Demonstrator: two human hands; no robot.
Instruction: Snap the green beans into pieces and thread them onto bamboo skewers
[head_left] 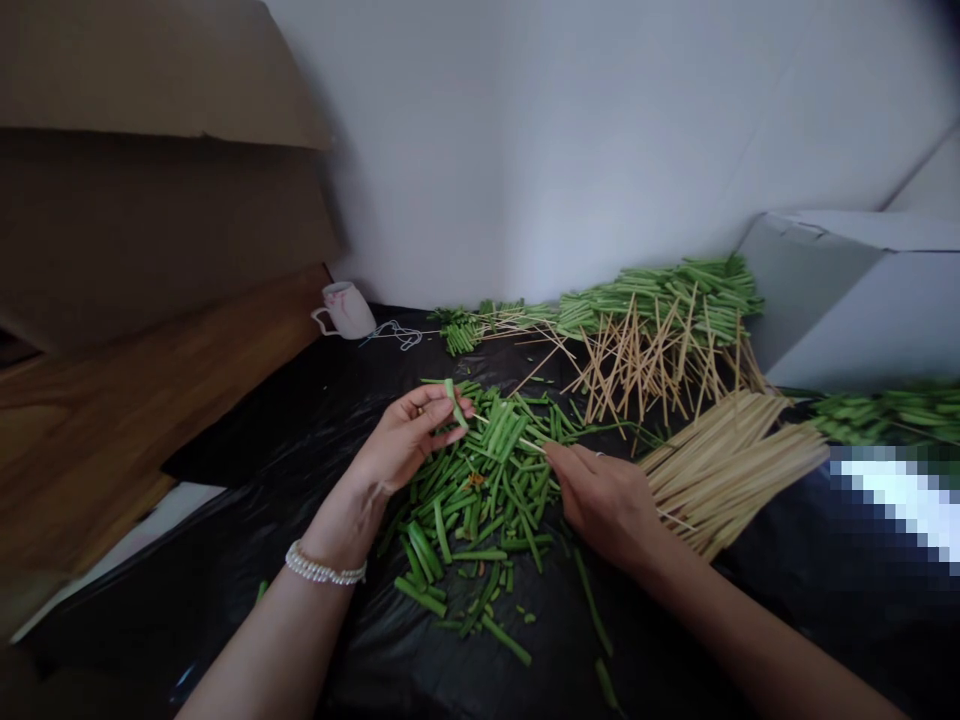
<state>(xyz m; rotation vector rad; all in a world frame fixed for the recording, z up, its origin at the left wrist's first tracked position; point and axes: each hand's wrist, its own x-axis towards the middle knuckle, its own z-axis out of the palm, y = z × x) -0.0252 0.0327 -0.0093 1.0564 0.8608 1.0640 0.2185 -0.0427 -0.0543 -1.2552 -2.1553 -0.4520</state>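
Observation:
My right hand [604, 498] is closed around a thin wooden skewer [534, 445] that points left. Several cut green stem pieces [502, 432] sit side by side across the skewer. Between the thumb and fingers of my left hand [409, 430] is one more green stem piece [455, 404], held upright at the skewer's tip. Whether the tip has entered that piece, I cannot tell. Below both hands a loose heap of cut green stems [517, 495] lies on black plastic sheeting [360, 640].
Filled skewers [667, 300] are piled at the back right, sticks pointing forward. A bundle of bare skewers [739, 465] lies right of my right hand. A white mug [349, 312] stands at back left beside a thin cord [401, 333]. Cardboard [165, 200] and a white box [862, 300] flank the sheeting.

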